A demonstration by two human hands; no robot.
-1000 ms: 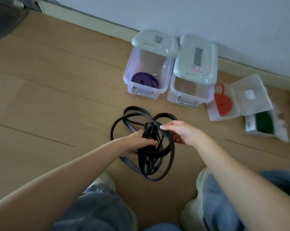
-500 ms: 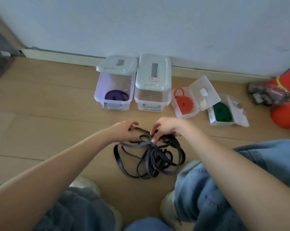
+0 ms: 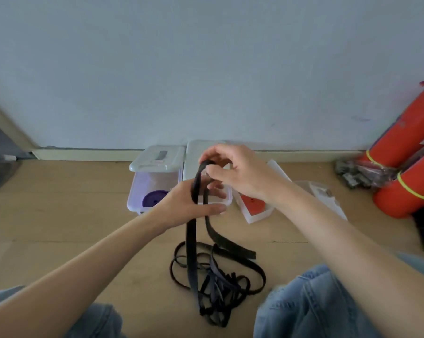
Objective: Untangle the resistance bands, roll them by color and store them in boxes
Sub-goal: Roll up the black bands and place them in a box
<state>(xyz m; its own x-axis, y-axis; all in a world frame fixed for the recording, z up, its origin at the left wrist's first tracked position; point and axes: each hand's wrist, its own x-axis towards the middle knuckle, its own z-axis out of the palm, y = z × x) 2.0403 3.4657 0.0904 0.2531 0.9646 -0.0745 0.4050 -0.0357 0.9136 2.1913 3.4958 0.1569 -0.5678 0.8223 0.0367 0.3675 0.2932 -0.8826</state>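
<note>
A black resistance band (image 3: 191, 252) hangs in a long loop from both hands, and its lower part lies tangled on the wooden floor between my knees. My right hand (image 3: 240, 174) pinches the top of the loop, raised in front of the boxes. Just below it, my left hand (image 3: 189, 206) grips the two hanging strands. A rolled purple band (image 3: 153, 197) lies in the left clear box (image 3: 135, 191). A red band (image 3: 253, 206) lies in a small open box to the right, partly hidden by my right wrist.
A second clear box (image 3: 193, 154) with a grey lid stands beside the purple one, mostly behind my hands. Two red fire extinguishers (image 3: 406, 172) lie against the wall at the right, with a dark bundle beside them. My jeans-clad knees frame the tangle.
Both hands have lifted off the floor with one loop of the black band, drawing it up out of the tangle. The view has tilted up toward the wall.
</note>
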